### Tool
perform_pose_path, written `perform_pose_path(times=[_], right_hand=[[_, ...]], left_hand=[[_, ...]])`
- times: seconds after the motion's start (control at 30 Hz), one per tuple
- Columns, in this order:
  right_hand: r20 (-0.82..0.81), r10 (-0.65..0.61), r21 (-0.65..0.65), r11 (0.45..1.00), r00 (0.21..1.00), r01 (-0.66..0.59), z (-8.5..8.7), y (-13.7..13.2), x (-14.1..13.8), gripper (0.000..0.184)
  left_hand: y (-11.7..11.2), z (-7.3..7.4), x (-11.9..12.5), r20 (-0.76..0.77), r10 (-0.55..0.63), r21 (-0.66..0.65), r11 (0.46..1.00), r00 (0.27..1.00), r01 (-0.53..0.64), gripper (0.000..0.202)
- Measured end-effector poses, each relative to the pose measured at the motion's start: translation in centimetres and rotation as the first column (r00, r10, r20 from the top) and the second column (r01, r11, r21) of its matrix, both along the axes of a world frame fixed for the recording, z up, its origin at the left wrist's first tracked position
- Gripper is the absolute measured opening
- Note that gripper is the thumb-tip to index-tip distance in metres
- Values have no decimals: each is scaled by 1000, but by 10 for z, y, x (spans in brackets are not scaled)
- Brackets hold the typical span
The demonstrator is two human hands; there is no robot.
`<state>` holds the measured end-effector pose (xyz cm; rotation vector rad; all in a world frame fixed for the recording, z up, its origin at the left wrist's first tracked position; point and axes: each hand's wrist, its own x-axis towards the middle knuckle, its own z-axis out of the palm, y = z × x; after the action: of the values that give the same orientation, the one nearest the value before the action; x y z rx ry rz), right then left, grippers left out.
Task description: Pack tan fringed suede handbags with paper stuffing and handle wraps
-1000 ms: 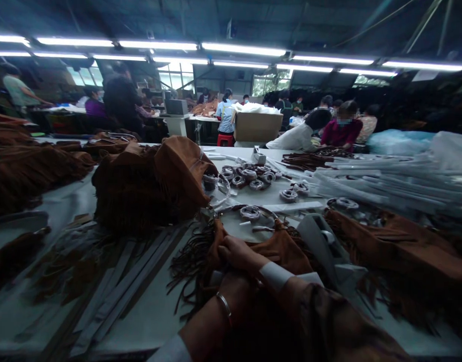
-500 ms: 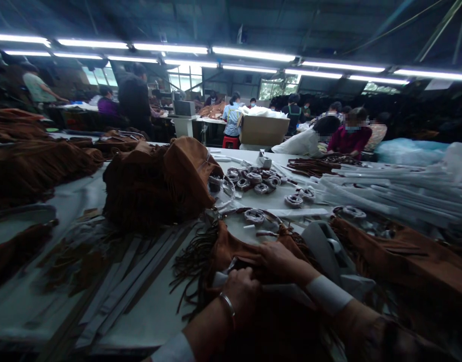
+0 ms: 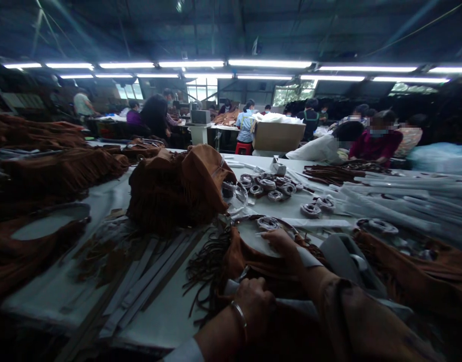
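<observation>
A brown suede-like fringed bag (image 3: pixel 249 254) lies in front of me, its strap curving behind it and dark tassels spread to its left. My left hand (image 3: pixel 255 301), with a bracelet at the wrist, is closed on the near edge of the bag's opening. Some white material shows beside those fingers. My right hand (image 3: pixel 281 244) reaches over the bag inside the strap loop. Its fingers are drawn together at a small pale-tipped item on the table, which they mostly cover. Just beyond sits a plastic-wrapped coil (image 3: pixel 267 222).
A stuffed brown fringed bag (image 3: pixel 178 191) stands on the table at left. Wrapped coils (image 3: pixel 268 184) and white wrapped strips (image 3: pixel 400 196) lie behind and right. A grey tape dispenser (image 3: pixel 347 259) is beside my right forearm. Flat strips (image 3: pixel 148 276) lie left. Co-workers sit beyond.
My right hand has left the bag's edge and moved forward to the small item inside the strap loop. My left hand stays on the bag. The view has shifted left and upward.
</observation>
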<state>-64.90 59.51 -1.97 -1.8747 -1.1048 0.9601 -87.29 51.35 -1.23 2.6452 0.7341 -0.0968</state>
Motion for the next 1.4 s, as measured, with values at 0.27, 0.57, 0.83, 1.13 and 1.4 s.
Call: perform_pose_path(times=[0.27,0.57,0.83,1.13,1.4], right_hand=[[-184,-67,94,992,981,86,18,-51,1,41],[-142,-99,179,976,985,124,18,-96,-23,22],[-401,-129,-36,991,907,125,40,-113,-24,43],[-345,-293,-185,953,892,242,38,-155,-63,30],[-328,-226,-228,961,917,155,44,-159,-76,19]], left_hand=[[1,-2,-2,38,-19,20,1000,999,19,24],[-2,-1,-2,35,-15,43,999,999,13,26],[-4,-1,-4,103,8,40,999,995,-12,21],[-7,4,-6,218,189,-82,981,958,-175,47],[-1,-8,-6,270,-11,7,1000,963,10,24]])
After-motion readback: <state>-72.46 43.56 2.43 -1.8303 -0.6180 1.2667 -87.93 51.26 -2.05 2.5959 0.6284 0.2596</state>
